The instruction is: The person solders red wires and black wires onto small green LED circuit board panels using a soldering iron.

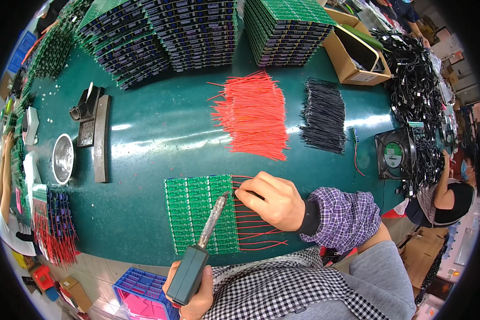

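— While the green workbench [160, 133] fills most of the view, what takes up the room on it?

— Tall stacks of green circuit boards [197, 32] stand along the far edge, with a cardboard box [352, 53] and a heap of black cables [416, 80] to their right. Nearer lie a fanned bundle of red wires [253, 114], a smaller bundle of black wires [324, 114], a black cooling fan [393, 154], a soldering-iron stand [88, 106] and a round metal dish [63, 158].

— And the piece under the hands?

— A green circuit board panel [200, 213] lies flat near the front edge, red leads [256, 229] sticking out of its right side.

— The hands?

— The left hand [189, 290] is clenched around the dark grey grip of a soldering iron [200, 248], its metal tip reaching over the panel's right part. The right hand [272, 200], in a purple checked sleeve, rests at the panel's right edge, fingers curled and pinching what looks like one of the red leads against it.

— How would the panel and leads handle?

— I judge the panel light, thin and stiff, though likely to snap along its scored rows, so it is best taken by its bare edges. The leads look limp and springy; a pinch close to the stripped end should steady one. The iron belongs in the hand by its grip only.
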The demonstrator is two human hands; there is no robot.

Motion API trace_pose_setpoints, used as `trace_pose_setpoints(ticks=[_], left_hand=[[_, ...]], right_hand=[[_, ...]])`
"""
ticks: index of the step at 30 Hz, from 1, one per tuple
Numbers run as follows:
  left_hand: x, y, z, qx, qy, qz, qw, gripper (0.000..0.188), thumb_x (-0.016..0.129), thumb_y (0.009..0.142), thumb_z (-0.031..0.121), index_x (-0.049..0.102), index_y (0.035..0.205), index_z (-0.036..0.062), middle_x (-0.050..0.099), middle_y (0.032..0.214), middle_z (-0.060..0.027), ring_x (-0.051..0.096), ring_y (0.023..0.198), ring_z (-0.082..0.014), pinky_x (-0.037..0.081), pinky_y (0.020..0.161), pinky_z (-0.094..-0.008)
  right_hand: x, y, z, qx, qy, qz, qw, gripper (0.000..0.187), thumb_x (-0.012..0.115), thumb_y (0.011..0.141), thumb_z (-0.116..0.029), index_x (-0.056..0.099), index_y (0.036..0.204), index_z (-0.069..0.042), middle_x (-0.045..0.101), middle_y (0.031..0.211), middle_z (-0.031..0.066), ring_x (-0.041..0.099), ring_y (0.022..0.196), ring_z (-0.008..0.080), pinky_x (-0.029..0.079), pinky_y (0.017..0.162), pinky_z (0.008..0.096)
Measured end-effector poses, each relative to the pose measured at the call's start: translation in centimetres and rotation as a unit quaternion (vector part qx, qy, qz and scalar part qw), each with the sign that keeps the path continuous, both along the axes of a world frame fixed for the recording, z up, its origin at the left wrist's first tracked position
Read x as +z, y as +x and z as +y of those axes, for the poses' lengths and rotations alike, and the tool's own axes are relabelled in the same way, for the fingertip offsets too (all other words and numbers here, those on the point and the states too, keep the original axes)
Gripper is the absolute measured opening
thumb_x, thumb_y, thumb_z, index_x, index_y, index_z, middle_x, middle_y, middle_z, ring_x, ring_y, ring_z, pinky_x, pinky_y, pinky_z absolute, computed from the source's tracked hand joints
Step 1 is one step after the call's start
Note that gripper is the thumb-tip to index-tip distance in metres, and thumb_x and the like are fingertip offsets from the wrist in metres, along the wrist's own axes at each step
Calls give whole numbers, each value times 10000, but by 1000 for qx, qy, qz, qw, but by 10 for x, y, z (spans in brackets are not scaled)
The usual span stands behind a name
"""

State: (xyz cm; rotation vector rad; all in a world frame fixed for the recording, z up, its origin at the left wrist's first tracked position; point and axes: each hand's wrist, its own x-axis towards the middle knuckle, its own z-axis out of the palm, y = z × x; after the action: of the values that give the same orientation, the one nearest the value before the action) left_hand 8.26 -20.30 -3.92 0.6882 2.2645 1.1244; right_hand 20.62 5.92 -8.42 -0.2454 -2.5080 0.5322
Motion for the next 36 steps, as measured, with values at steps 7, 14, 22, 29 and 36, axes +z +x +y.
trace_pose_setpoints(ticks=[7,14,22,29,36], left_hand=[[1,7,2,18,-18,68,997,316,833,858,118,706,1106,-30,718,967,-113,684,846,-240,541,762,-359],[6,5,-4,-6,-78,69,995,345,832,863,138,706,1136,-33,726,1010,-133,694,888,-263,548,782,-375],[-13,11,-17,46,-1,24,999,353,837,854,84,705,1160,-34,727,1028,-116,680,897,-231,540,815,-353],[-16,10,-23,35,-15,25,999,362,847,843,81,706,1156,-34,726,1026,-117,675,883,-216,541,802,-344],[-21,12,-22,25,4,42,999,349,847,838,83,707,1135,-33,727,998,-107,672,842,-203,538,760,-340]], right_hand=[[0,0,-1,-2,-4,8,1000,326,711,732,-34,666,1051,17,662,962,97,643,785,230,551,603,328],[4,0,-1,-8,9,20,1000,309,722,722,-52,694,1025,6,671,950,95,648,788,239,534,638,343],[0,3,-7,6,-9,31,999,297,725,718,-55,713,1007,10,677,939,103,648,787,240,539,639,342],[0,5,-6,11,-3,12,1000,314,705,726,-61,659,1030,1,614,962,83,612,847,237,534,696,337],[1,5,-6,11,-8,12,1000,299,707,723,-53,678,1015,5,636,951,91,624,813,234,544,660,338]])
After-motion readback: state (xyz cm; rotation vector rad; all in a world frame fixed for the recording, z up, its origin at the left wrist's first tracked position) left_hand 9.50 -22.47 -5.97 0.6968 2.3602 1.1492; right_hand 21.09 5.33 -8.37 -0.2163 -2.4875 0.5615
